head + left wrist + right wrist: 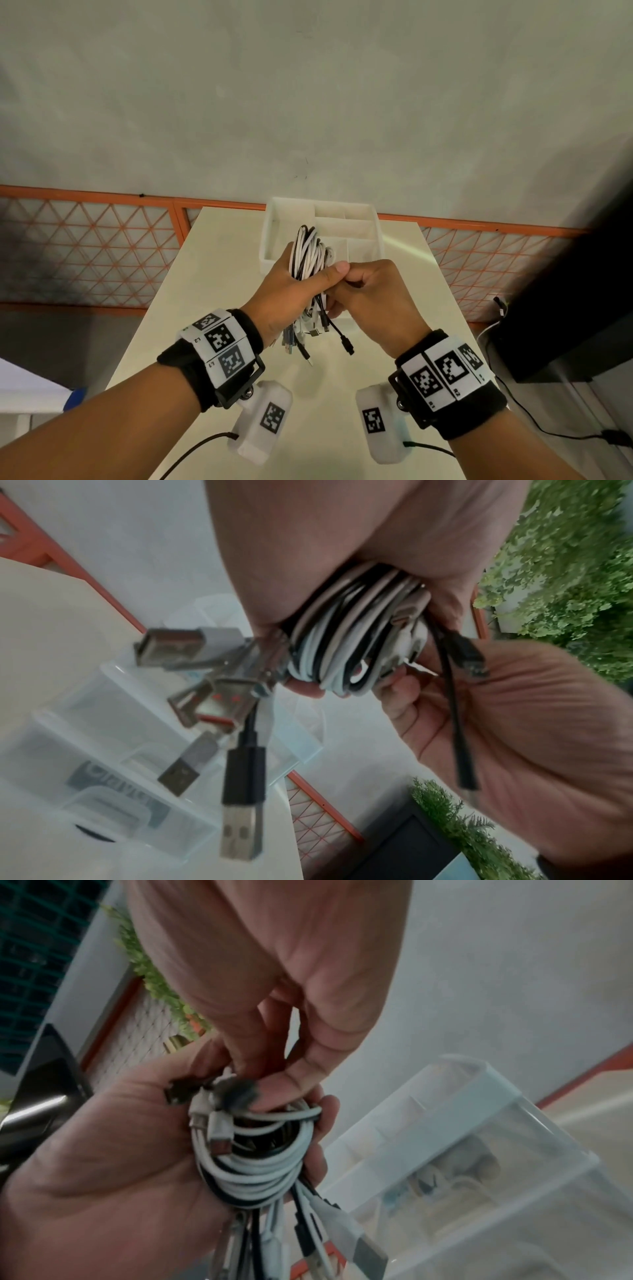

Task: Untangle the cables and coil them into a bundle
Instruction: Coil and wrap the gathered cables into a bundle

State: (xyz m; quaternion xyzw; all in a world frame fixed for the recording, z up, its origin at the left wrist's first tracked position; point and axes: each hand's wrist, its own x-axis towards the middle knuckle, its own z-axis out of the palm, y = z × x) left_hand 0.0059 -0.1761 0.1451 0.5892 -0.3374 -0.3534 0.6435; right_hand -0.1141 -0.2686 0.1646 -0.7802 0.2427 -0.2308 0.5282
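The left hand [291, 291] is closed around a coiled bundle of white and black charging cables [310, 255], its thumb laid across the front of the loops and its fingers wrapped behind them. The coil stands upright out of the top of the fist, held in the air above the pale beige tabletop [191, 308] and in front of a white plastic divided organiser tray [270, 233]. Below the fist the loose cable ends hang down, among them silver USB plugs [171, 645] and a black-sleeved USB plug [241, 802].

The right hand [373, 294] is curled, touching the left thumb, and its fingertips [274, 1088] pinch the cables at the top edge of the coil, beside a small black connector [178, 1091]. A black cable end [459, 723] passes across its palm.
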